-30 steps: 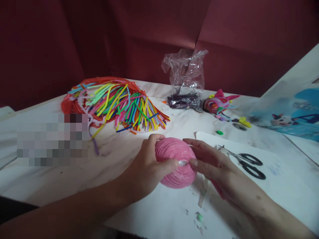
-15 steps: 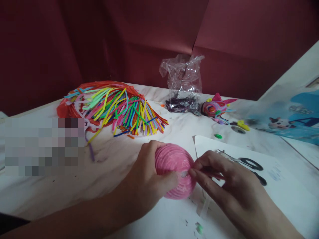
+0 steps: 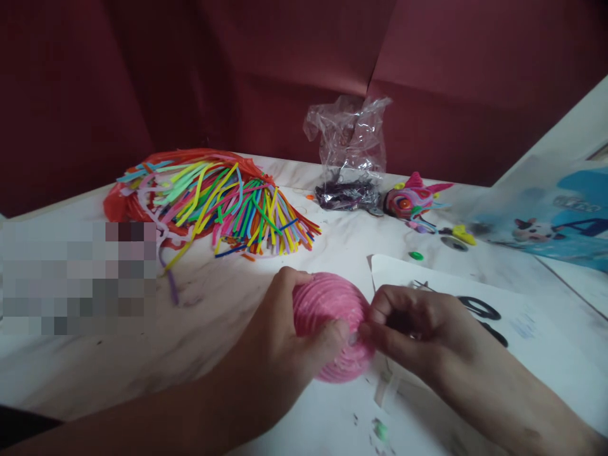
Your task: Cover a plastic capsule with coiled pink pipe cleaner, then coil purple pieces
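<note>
A pink ball (image 3: pixel 330 303), wrapped round with rows of fuzzy pipe cleaner, is held low over the table. My left hand (image 3: pixel 287 342) grips its left side, with the thumb pressed on the near face beside a small pale spot. At the ball's right side, my right hand (image 3: pixel 422 332) is closed in a pinch, its fingertips against the surface. The half-second-old picture shows a pink pipe cleaner end in this pinch; now the fingers mostly hide it. Scissors (image 3: pixel 479 308) with black handles lie on white paper (image 3: pixel 532 316), partly behind my right hand.
A red plastic bag (image 3: pixel 116 206) spills many-coloured pipe cleaners (image 3: pixel 237 209) at the back left. Behind the ball stands a clear bag (image 3: pixel 351 139) with dark strands. A colourful fish-like figure (image 3: pixel 408 201), a green bit (image 3: pixel 416 256) and a blue package (image 3: pixel 570 218) are at right.
My right hand has turned slightly, with its fingers more curled at the ball, and the pink strand is now mostly hidden. My left thumb has slid a little to the right.
</note>
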`<move>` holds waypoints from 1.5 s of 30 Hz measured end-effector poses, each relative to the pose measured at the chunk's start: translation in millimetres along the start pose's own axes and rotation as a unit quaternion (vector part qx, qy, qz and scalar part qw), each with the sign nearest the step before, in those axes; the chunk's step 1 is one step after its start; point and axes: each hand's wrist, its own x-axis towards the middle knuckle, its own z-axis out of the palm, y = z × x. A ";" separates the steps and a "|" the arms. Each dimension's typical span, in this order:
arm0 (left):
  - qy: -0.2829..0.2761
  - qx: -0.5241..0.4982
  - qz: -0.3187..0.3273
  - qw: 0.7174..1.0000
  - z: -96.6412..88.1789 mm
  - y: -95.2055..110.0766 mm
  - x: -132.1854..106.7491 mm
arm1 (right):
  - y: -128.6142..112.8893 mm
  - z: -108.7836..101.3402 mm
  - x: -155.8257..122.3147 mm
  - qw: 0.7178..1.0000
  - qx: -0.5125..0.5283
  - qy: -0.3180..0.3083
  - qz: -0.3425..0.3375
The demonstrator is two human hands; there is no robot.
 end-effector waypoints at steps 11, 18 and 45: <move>-0.058 0.221 0.040 0.973 -18.2 19.9 17.0 | -4.7 -2.1 -0.6 0.999 -0.025 -0.020 -0.018; -0.079 0.256 0.072 0.961 -21.4 17.9 21.9 | -6.9 -1.6 0.3 0.998 -0.065 -0.021 -0.015; -0.139 0.186 0.181 0.956 -23.7 17.2 51.3 | -2.9 -20.5 16.0 0.992 -0.086 -0.070 -0.064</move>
